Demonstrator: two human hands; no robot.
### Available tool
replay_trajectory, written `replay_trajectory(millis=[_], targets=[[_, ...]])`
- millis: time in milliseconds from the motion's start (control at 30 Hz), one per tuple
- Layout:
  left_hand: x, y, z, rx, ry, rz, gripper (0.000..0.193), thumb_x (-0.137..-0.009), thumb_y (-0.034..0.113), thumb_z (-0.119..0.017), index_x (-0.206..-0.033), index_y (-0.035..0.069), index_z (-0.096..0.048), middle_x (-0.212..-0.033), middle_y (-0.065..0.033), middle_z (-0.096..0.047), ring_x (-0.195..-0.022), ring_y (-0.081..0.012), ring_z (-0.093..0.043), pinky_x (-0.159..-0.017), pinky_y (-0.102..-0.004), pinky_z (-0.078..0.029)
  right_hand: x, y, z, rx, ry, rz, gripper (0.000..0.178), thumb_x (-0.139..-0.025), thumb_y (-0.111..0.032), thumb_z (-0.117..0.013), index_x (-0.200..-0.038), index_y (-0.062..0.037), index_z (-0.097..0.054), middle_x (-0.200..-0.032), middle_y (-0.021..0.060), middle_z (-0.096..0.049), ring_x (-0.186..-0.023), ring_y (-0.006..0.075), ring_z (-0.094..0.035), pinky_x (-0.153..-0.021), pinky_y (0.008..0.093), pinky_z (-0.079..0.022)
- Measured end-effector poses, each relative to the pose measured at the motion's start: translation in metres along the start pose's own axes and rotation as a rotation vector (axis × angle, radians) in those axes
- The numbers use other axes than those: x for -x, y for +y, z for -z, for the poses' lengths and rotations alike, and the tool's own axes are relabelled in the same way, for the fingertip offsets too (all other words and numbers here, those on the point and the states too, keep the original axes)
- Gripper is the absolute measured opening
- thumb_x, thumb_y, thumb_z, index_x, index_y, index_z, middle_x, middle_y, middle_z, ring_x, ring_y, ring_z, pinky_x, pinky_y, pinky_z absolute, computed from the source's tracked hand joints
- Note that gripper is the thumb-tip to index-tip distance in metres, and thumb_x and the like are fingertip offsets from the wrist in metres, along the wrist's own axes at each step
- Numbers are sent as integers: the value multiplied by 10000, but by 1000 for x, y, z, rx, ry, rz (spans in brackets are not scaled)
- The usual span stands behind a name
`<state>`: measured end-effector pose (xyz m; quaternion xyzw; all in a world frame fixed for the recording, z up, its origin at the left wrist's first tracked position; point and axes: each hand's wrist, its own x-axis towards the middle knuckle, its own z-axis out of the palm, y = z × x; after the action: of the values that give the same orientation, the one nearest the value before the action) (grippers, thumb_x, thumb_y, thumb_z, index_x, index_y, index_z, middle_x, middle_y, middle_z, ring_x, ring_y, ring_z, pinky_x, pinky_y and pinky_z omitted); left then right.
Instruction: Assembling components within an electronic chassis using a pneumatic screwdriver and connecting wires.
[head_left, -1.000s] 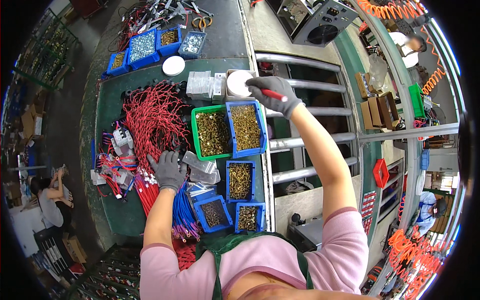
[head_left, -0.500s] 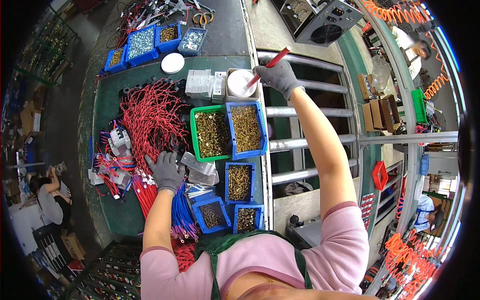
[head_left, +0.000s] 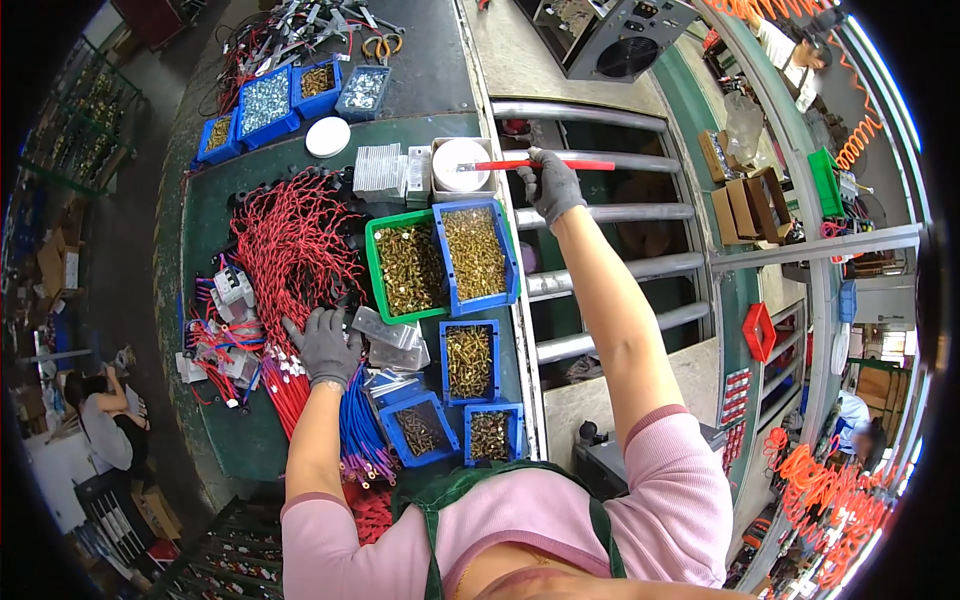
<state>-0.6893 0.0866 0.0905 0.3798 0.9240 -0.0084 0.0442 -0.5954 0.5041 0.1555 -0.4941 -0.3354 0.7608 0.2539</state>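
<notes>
Right hand holds red stick at white tub; left hand lies by wires

The right hand, in a grey glove, is out over the rollers beside the tabletop. Its fingers are curled and pinch the red stick near the middle. The stick runs almost level across the view: one end points right, above the rollers, and the pale tip is over the mouth of the white tub. Whether the tip touches what is inside, I cannot tell. The tub stands in a box at the tabletop's right edge, beside the metal blocks. A round white lid lies apart from it, farther left.

The left hand, also gloved, lies palm down with its fingers spread, at the lower edge of the twisted wires. Clear parts lie just right of it; blue wires are near its wrist.

Between the hands, a green bin and a blue bin stand side by side, full of brass-coloured screws. Smaller bins sit nearer the body. Pliers lie toward the far end.
</notes>
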Motion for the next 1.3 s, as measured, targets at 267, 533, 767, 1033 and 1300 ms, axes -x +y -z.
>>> replay_trajectory(millis=[267,533,767,1033,1300], targets=[[5,1,-5,-8,38,-8,471,-794,396,-549,-1170,116,-593,-1143,-28,-590,-1209,-203,-445,-1102,-645,-20,5,32,17,-323,10,-39,169,-903,-226,-578,-868,-63,-548,-704,85,-638,-493,125,-602,-343,187,-444],[10,2,-11,-103,65,-49,484,-780,406,-574,-1178,132,-591,-1148,-54,-587,-1197,-215,-465,-1095,-657,-35,80,-14,68,-521,-86,92,193,-900,-260,-583,-832,-83,-550,-709,64,-649,-558,133,-632,-395,198,-468],[-26,-67,-45,315,-122,-112,357,-858,307,-464,-1115,169,-671,-1117,-101,-654,-1049,-293,-595,-1015,-463,-324,252,-163,224,-290,-112,572,203,-929,-250,-526,-887,-54,-558,-706,99,-624,-518,136,-544,-442,239,-448],[10,119,57,340,166,-67,374,-907,230,-473,-1181,11,-601,-1178,-175,-615,-1070,-335,-579,-914,-392,-435,572,-182,464,-157,450,805,251,-916,-346,-552,-843,-107,-581,-644,14,-581,-508,88,-488,-455,218,-411],[157,393,105,813,-69,-933,327,-948,141,-464,-1227,-9,-546,-1304,-168,-480,-1235,-296,-446,-1037,-375,-355,824,-11,574,-203,615,895,192,-956,-282,-511,-1032,-115,-569,-800,19,-584,-630,53,-491,-500,180,-390]])
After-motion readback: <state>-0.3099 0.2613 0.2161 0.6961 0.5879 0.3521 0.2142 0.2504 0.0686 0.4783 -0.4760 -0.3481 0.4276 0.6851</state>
